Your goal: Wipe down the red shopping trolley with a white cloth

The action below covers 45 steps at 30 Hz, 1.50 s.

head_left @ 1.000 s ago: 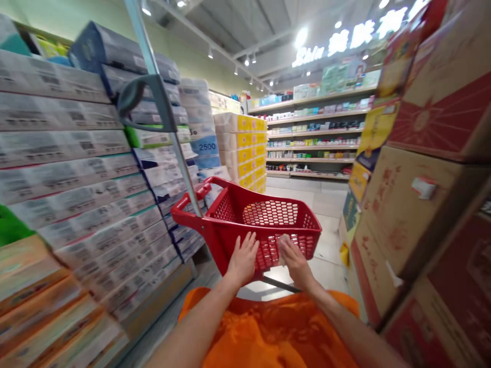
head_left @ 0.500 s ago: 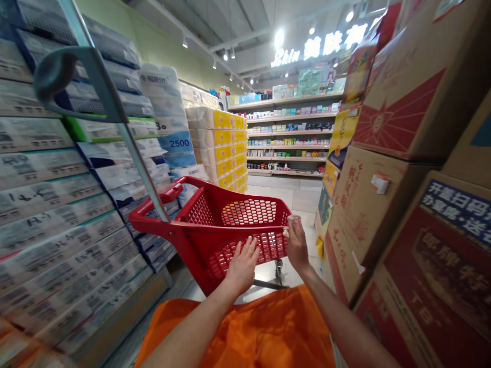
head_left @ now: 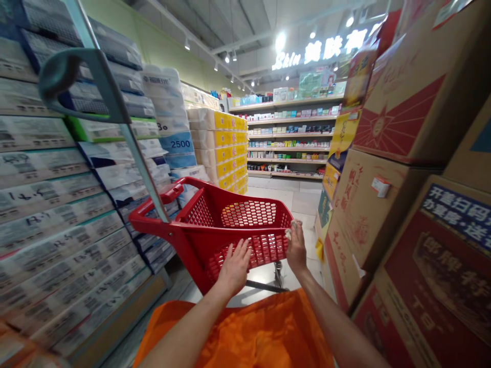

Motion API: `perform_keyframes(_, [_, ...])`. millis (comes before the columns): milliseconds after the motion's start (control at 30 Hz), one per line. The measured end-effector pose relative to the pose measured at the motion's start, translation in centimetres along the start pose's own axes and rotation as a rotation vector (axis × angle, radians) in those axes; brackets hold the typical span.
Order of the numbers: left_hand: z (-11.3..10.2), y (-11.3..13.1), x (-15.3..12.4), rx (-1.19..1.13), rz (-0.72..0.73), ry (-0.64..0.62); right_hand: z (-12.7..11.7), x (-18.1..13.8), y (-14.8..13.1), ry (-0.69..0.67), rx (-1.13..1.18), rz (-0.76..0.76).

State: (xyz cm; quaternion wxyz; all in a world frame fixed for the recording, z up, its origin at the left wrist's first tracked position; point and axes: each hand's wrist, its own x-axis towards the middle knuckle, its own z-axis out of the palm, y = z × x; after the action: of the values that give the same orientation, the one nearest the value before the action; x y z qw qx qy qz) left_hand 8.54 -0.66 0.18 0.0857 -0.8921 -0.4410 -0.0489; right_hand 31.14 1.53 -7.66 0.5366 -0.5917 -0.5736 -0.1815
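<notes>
A red plastic shopping trolley (head_left: 199, 209) with perforated walls stands in the aisle in front of me, its grey pull handle (head_left: 76, 71) rising up to the left. My left hand (head_left: 233, 266) lies flat and open against the trolley's near wall. My right hand (head_left: 296, 248) is closed on a small white cloth or tissue (head_left: 292, 227), pressed to the trolley's right rim corner. Orange fabric (head_left: 264, 332) covers my lap below.
Stacked packs of tissue paper (head_left: 57, 204) wall the left side. Tall cardboard boxes (head_left: 402, 168) crowd the right. Yellow-and-white paper packs (head_left: 226, 148) stand further on. Product shelves (head_left: 291, 138) close the far end; tiled floor (head_left: 303, 199) runs between.
The view swung so the trolley shifted left. My right hand slid from the near wall up to the right rim corner, then lowered slightly. My left hand stayed flat on the wall.
</notes>
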Motion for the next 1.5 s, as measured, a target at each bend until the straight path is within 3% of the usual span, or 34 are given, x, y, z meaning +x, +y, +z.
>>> perform_keyframes(167, [-0.5, -0.8, -1.1, 0.008, -0.031, -0.040, 1.2, -5.3, -0.6, -0.098, 0.044, -0.054])
perform_keyframes(400, [-1.0, -2.2, -2.0, 0.043, -0.096, 0.022, 1.9, -0.1, -5.7, -0.105, 0.041, -0.277])
perform_keyframes(600, [-0.7, -4.1, -3.3, 0.051, -0.151, 0.059, 3.1, -5.1, -5.7, -0.248, 0.037, -0.555])
perform_keyframes(800, [-0.9, -5.2, -4.4, 0.052, -0.205, 0.080, 3.2, 0.0, -9.6, -0.207, 0.011, -0.457])
perform_keyframes(1000, [-1.1, -6.7, -5.9, 0.046, -0.244, 0.095, 5.0, -4.3, -9.4, -0.441, 0.008, -0.694])
perform_keyframes(1233, [-1.3, -8.3, -7.9, 0.037, -0.316, 0.150, 5.8, -0.3, -14.7, -0.327, 0.052, -0.636])
perform_keyframes(1400, [-1.2, -9.6, -9.2, 0.037, -0.345, 0.148, 6.5, -2.6, -15.5, -0.460, 0.086, -0.795])
perform_keyframes(1500, [-1.2, -10.8, -10.1, 0.047, -0.425, 0.130, 6.7, -1.3, -19.4, -0.428, 0.108, -0.799])
